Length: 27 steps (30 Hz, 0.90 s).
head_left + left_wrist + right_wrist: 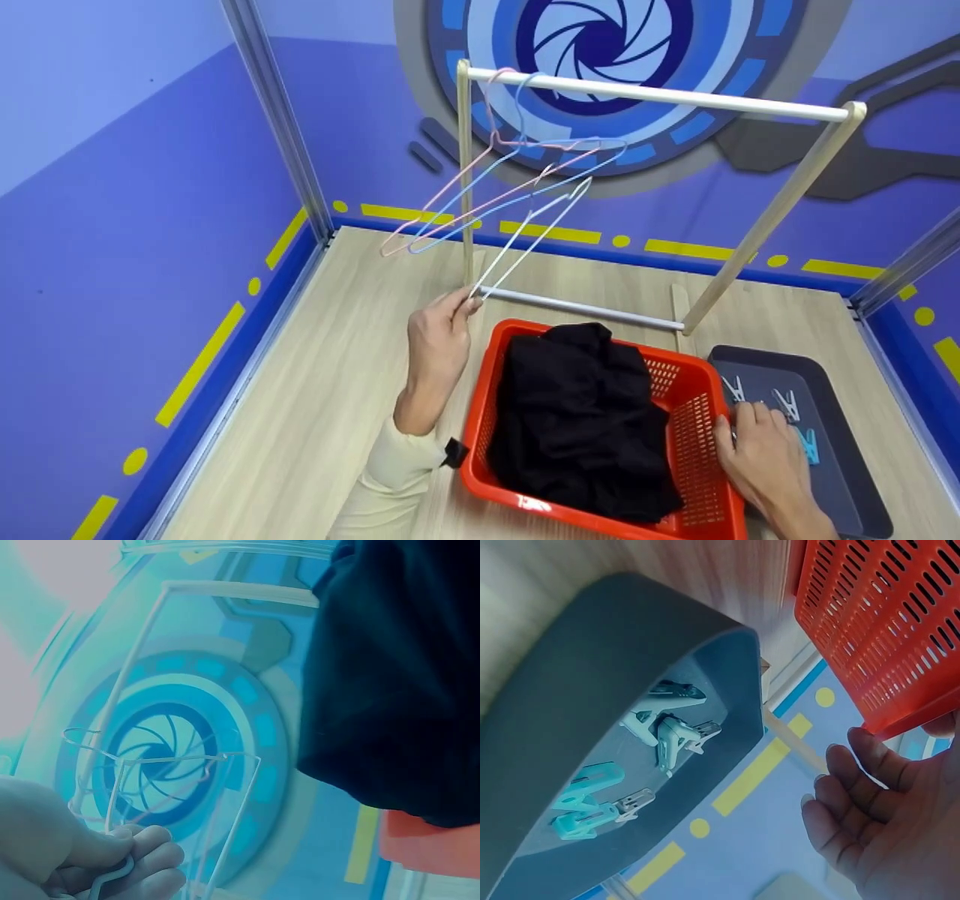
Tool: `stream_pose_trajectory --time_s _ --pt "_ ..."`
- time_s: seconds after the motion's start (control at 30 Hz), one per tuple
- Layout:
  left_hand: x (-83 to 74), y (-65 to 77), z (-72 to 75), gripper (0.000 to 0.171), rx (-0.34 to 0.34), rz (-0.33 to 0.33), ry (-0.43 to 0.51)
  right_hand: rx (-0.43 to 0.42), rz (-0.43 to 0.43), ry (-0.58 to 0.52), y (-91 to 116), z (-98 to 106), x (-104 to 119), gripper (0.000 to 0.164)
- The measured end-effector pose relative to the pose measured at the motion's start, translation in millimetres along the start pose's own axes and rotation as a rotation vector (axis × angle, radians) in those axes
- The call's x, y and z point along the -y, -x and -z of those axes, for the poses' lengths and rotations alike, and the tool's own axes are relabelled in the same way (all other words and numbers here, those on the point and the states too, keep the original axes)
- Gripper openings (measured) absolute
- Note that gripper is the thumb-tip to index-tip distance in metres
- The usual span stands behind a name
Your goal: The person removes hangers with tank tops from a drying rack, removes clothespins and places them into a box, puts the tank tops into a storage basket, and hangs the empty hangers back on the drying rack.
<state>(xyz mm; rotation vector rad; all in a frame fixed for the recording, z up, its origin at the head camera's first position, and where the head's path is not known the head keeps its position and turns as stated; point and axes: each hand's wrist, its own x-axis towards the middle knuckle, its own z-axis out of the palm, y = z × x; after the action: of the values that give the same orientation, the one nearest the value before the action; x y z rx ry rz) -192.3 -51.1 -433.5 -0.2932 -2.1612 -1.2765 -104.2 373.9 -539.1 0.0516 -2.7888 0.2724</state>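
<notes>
My left hand (pixel 441 334) pinches one end of a white wire hanger (pixel 517 238), held up in front of the rack's left post. In the left wrist view the thumb and fingers lie around the hanger's wire end. A pink hanger (pixel 442 189) and a blue hanger (pixel 517 196) hang from the rack's top bar, just behind it. My right hand (pixel 769 457) rests at the right rim of the red basket (pixel 697 442), its fingers loosely bent on the outer side. Inside the basket lies a bunched black cloth (pixel 577 420).
A rack (pixel 660 94) with wooden posts and white bars stands behind the basket. To the basket's right, a dark grey tray (pixel 847 457) holds several clothes pegs, including a white peg (pixel 786 403) and a turquoise peg (pixel 808 446). Blue-purple walls (pixel 150 187) enclose the table.
</notes>
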Motion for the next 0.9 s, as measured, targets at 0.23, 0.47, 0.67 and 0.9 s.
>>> stream_pose_trajectory --time_s 0.23,0.47,0.67,0.9 --pt "-13.1 -19.7 -2.6 0.015 0.023 -0.015 0.034 0.027 -0.005 -0.005 -0.1 1.9 0.9 0.024" --pt "-21.5 -34.8 -7.2 0.012 0.021 -0.045 0.017 0.051 -0.005 0.006 -1.1 3.4 1.9 0.024" --pt "-27.7 -48.7 -7.6 0.013 0.036 -0.028 0.029 0.05 -0.003 0.006 -1.0 3.2 2.2 0.024" --pt "-33.8 -65.5 -9.2 0.015 0.041 -0.057 0.042 0.001 0.015 0.002 -0.2 1.9 2.8 0.023"
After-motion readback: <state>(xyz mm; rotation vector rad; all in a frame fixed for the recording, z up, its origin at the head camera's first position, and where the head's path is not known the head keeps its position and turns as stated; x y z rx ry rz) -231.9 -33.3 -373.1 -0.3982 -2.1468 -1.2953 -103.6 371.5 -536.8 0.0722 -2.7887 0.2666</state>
